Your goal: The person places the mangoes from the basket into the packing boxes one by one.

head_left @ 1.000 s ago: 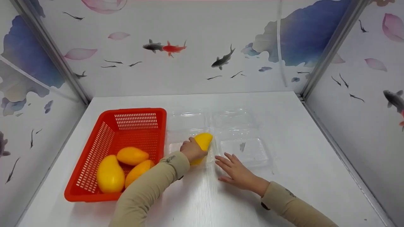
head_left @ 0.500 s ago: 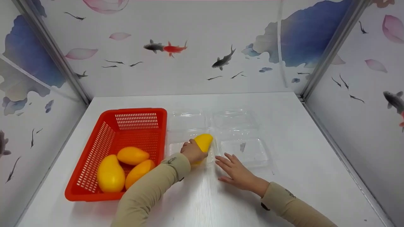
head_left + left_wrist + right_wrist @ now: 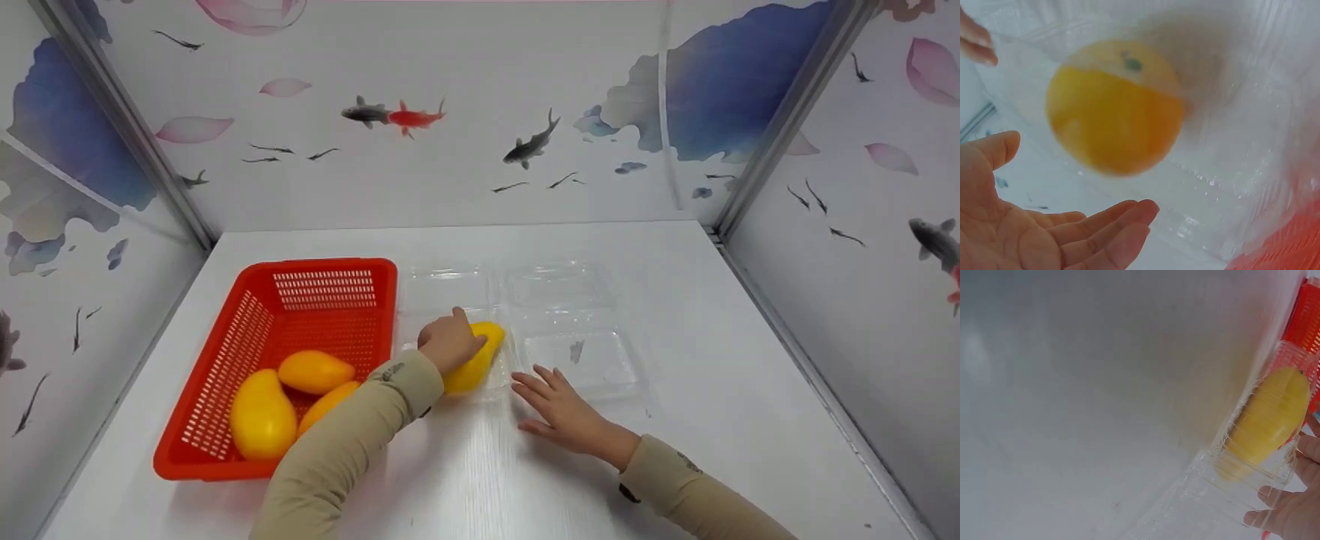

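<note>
left hand (image 3: 448, 343) open, fingers relaxed just over yellow mango (image 3: 472, 361) lying in left clear plastic box (image 3: 450, 300) beside red basket (image 3: 225, 390). right hand (image 3: 559, 405) flat on table (image 3: 712, 390), holding nothing.

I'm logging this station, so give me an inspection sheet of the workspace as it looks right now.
Surface: white table.
Job's things: yellow mango lies in left clear container; right clear container open.
Clutter: red basket holding three mangoes.
Grippers: left hand rests on the mango, grip unclear; right hand flat on the table, fingers spread.
Cables: nothing seen.
Surroundings: fish-print walls.
</note>
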`<control>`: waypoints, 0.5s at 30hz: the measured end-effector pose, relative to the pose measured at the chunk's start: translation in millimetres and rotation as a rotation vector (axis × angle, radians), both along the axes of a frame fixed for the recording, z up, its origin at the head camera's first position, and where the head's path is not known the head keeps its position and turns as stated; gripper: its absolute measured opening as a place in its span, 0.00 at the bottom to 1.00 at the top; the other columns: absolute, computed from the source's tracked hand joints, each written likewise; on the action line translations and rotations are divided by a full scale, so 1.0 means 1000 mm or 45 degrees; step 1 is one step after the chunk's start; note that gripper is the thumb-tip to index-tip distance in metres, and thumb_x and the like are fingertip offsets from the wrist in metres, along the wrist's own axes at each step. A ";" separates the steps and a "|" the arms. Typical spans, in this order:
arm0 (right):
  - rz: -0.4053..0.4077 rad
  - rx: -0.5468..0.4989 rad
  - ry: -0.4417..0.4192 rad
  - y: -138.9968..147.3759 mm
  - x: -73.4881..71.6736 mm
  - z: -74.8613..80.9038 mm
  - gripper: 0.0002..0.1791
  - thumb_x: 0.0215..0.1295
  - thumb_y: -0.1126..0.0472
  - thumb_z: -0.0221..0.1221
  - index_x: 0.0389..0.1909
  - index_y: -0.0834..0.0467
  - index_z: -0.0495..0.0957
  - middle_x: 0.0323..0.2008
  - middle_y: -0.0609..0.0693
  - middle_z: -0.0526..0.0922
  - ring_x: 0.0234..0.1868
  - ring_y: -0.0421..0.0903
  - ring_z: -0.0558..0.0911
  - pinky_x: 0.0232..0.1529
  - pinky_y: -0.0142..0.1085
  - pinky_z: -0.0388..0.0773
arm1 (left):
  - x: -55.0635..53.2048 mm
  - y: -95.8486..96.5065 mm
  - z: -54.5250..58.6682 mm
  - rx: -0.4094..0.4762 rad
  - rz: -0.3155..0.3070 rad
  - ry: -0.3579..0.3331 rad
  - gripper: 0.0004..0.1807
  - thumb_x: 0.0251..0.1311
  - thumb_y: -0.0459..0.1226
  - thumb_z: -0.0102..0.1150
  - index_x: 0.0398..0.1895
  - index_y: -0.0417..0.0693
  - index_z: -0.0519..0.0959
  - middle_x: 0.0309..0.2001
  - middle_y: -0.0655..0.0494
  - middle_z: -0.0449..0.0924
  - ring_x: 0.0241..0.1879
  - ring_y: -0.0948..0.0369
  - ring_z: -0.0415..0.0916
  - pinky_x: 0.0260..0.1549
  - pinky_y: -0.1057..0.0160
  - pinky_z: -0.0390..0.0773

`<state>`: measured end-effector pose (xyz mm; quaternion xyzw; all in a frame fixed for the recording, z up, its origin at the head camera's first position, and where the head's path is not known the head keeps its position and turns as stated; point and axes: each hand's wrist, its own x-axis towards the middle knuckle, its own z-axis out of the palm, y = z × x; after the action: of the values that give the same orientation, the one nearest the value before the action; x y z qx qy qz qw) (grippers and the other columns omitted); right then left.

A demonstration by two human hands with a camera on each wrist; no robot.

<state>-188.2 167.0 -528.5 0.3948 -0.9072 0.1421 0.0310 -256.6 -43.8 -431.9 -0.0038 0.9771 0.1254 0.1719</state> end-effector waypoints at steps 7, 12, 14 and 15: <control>-0.005 -0.008 -0.003 0.001 0.001 0.001 0.33 0.65 0.43 0.49 0.64 0.61 0.62 0.66 0.52 0.61 0.66 0.61 0.58 0.63 0.59 0.51 | -0.022 -0.043 0.039 -0.049 -0.180 0.258 0.34 0.63 0.45 0.48 0.67 0.38 0.54 0.56 0.37 0.70 0.50 0.45 0.73 0.49 0.48 0.73; -0.004 -0.001 0.009 0.003 0.002 0.001 0.33 0.65 0.43 0.49 0.63 0.61 0.62 0.66 0.53 0.61 0.65 0.62 0.58 0.62 0.59 0.52 | -0.032 -0.094 0.048 -0.065 -0.343 0.296 0.33 0.62 0.40 0.51 0.68 0.39 0.54 0.61 0.36 0.64 0.57 0.43 0.66 0.55 0.47 0.67; -0.005 0.003 0.010 0.003 0.002 0.000 0.33 0.65 0.43 0.48 0.63 0.61 0.62 0.66 0.53 0.61 0.65 0.62 0.58 0.62 0.59 0.52 | -0.035 -0.115 0.043 -0.035 -0.330 0.228 0.34 0.61 0.39 0.53 0.68 0.40 0.53 0.64 0.38 0.61 0.62 0.44 0.61 0.59 0.46 0.62; -0.005 0.001 0.009 0.003 0.002 0.000 0.33 0.65 0.42 0.48 0.63 0.61 0.62 0.66 0.53 0.61 0.65 0.62 0.58 0.62 0.59 0.52 | -0.036 -0.126 0.039 -0.027 -0.320 0.190 0.34 0.61 0.38 0.53 0.68 0.41 0.54 0.65 0.39 0.60 0.63 0.44 0.58 0.60 0.45 0.59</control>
<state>-186.3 170.5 -528.8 0.3934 -0.9080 0.1404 0.0342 -292.5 -169.8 -392.6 0.1261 0.9812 0.0925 0.1132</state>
